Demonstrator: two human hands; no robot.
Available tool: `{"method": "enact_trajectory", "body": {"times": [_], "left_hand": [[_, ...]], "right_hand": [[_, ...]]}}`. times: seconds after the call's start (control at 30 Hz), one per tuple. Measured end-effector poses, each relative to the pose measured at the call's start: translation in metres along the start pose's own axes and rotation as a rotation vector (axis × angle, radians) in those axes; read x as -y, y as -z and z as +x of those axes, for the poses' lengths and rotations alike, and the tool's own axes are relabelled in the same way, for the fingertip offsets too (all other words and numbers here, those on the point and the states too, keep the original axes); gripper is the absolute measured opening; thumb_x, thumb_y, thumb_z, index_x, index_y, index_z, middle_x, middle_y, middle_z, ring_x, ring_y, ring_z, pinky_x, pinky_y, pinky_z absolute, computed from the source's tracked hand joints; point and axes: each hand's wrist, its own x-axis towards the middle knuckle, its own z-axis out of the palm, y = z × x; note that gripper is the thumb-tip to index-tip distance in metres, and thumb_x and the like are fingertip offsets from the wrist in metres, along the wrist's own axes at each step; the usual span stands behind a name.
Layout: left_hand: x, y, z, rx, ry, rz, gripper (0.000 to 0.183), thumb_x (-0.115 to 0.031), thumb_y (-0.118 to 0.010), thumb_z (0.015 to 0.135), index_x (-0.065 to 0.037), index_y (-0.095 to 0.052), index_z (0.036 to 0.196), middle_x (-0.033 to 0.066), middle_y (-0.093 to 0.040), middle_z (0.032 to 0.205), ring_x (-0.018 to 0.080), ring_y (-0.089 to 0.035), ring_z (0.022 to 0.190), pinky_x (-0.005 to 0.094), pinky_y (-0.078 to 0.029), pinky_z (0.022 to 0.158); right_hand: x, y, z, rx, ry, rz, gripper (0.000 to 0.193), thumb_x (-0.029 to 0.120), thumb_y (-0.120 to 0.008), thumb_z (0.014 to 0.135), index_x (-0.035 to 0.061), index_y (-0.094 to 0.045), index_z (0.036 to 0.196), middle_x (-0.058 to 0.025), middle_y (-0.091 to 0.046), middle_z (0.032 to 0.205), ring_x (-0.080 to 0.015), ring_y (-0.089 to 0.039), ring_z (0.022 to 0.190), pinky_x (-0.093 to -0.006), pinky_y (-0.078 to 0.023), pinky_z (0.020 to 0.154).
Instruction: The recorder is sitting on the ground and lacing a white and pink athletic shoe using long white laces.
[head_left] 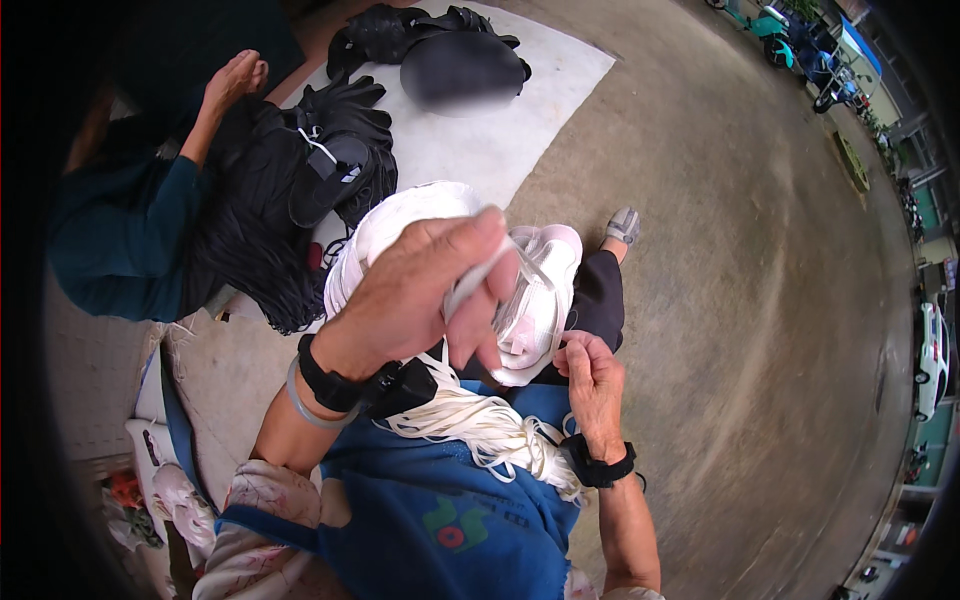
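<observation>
A white shoe upper (536,310) rests over my lap, with a flat white lace across its opening. My left hand (440,285) is raised over its left side, slightly blurred. Its fingers are curled round a white shoelace (472,285). At the upper's lower right edge, my right hand (592,378) has thumb and forefinger pinched together; what lies between them is too small to make out. More white uppers (420,203) sit behind my left hand, partly hidden by it. A bundle of loose white laces (500,430) lies on my blue apron (420,510).
At the left, a person in a dark green top (130,240) sits with black laces (255,235) and black uppers (340,175). Black pieces (465,70) lie on a white sheet (560,70) over the concrete floor (740,330). Scooters (775,40) and a white car (930,360) stand far right.
</observation>
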Motion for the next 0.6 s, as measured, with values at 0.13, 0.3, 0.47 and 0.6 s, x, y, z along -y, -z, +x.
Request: {"method": "enact_trajectory", "body": {"times": [0.13, 0.3, 0.47, 0.6], "left_hand": [[-0.004, 0.003, -0.014, 0.118, 0.077, 0.237, 0.055, -0.038, -0.039, 0.106, 0.001, -0.060, 0.075, 0.0063, -0.053, 0.050, 0.0165, -0.053, 0.035, 0.0252, -0.045, 0.037], [0.029, 0.004, -0.024, 0.825, 0.116, 0.393, 0.034, -0.028, -0.047, 0.104, -0.003, -0.065, 0.089, 0.0083, -0.072, 0.084, 0.0174, -0.064, 0.056, 0.0278, -0.049, 0.051], [0.097, -0.022, -0.043, 1.064, 0.167, 0.313, 0.036, -0.028, -0.047, 0.104, -0.004, -0.061, 0.081, 0.0090, -0.066, 0.074, 0.0280, -0.064, 0.071, 0.0363, -0.050, 0.069], [0.122, -0.002, -0.036, 1.194, 0.119, 0.555, 0.027, -0.025, -0.046, 0.105, -0.004, -0.063, 0.102, 0.0103, -0.067, 0.087, 0.0260, -0.067, 0.076, 0.0368, -0.050, 0.073]], "right_hand": [[0.009, 0.001, 0.001, -0.054, 0.089, -0.008, 0.030, 0.024, -0.052, 0.104, -0.0027, -0.066, 0.108, -0.0058, -0.067, 0.082, -0.0109, -0.062, 0.073, -0.0257, -0.052, 0.068], [0.025, 0.006, 0.000, 0.341, -0.395, 0.671, 0.053, 0.044, -0.043, 0.106, -0.0052, -0.057, 0.122, -0.0152, -0.070, 0.097, -0.0230, -0.072, 0.084, -0.0343, -0.060, 0.077], [0.023, -0.015, 0.000, 0.345, -0.621, 0.925, 0.037, 0.030, -0.050, 0.105, 0.0013, -0.054, 0.128, -0.0069, -0.066, 0.085, -0.0128, -0.062, 0.058, -0.0258, -0.054, 0.050], [0.017, -0.011, 0.002, 0.272, -0.614, 0.847, 0.029, 0.023, -0.048, 0.106, 0.0017, -0.057, 0.123, -0.0002, -0.057, 0.070, -0.0048, -0.039, 0.040, -0.0199, -0.033, 0.035]]}}
